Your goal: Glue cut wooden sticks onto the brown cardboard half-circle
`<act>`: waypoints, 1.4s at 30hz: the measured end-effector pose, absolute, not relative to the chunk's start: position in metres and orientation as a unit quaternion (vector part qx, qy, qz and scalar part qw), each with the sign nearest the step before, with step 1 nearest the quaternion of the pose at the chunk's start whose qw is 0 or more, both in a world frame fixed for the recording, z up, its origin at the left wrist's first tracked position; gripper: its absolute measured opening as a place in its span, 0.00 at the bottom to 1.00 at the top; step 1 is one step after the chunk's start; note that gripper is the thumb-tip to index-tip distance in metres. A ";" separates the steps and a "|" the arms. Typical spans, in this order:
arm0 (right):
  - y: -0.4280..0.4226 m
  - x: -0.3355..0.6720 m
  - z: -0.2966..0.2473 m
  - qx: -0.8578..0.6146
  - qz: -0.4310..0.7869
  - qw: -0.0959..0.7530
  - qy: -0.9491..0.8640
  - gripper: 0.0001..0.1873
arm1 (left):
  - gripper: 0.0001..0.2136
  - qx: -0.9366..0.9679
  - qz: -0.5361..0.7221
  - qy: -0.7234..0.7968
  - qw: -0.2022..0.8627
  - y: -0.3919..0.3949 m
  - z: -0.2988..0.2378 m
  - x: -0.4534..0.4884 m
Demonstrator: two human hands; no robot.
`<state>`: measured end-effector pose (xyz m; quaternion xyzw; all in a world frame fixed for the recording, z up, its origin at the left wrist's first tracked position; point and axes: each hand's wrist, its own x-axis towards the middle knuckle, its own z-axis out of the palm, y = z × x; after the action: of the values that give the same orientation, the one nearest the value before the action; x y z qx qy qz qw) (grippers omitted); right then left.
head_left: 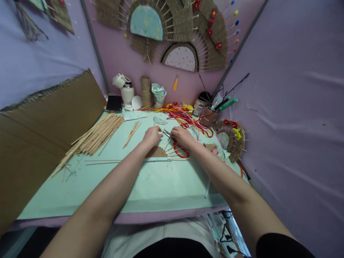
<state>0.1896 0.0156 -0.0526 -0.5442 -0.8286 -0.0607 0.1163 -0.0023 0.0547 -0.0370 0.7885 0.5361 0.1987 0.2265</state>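
Note:
Near the middle of the table, my left hand (152, 136) has its fingers pinched together over a brown cardboard piece (156, 152). What they hold, if anything, is too small to make out. Just to the right, my right hand (182, 136) is closed, and a thin wooden stick (167, 144) slants down from its fingertips. Scissors with red handles (181, 155) lie beneath that hand, their blades pointing toward my left hand. Several short sticks fan out from the cardboard's right side, partly behind the scissors' handles.
A large pile of wooden sticks (99, 134) lies left, beside a leaning cardboard sheet (53, 118). Colourful cords (185, 118), a protractor (159, 120), a twine spool (146, 91) and a pen holder (209, 117) stand or lie behind. A woven piece (236, 147) leans right.

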 end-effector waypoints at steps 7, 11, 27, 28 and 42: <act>0.010 0.185 -0.052 -0.548 -0.043 0.128 -0.825 0.11 | 0.13 0.806 0.163 0.542 0.170 0.049 -0.042 -0.003; 0.001 0.182 -0.037 -0.562 -0.033 0.163 -0.810 0.11 | 0.13 0.814 0.146 0.543 0.144 0.047 -0.041 -0.001; -0.051 0.182 -0.009 -0.646 -0.011 0.272 -0.713 0.07 | 0.10 0.835 0.107 0.533 0.087 0.041 -0.042 0.000; -0.052 0.189 -0.008 -0.664 -0.003 0.237 -0.709 0.07 | 0.10 0.835 0.107 0.533 0.087 0.041 -0.041 -0.001; -0.070 0.241 -0.017 -0.824 0.104 0.034 -0.556 0.14 | 0.10 0.832 0.092 0.544 0.063 0.040 -0.041 0.000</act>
<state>0.2413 -0.0701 -0.0174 -0.8240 -0.5559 0.1040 0.0339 -0.0004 0.0396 -0.0413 0.8318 0.5439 0.0918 0.0626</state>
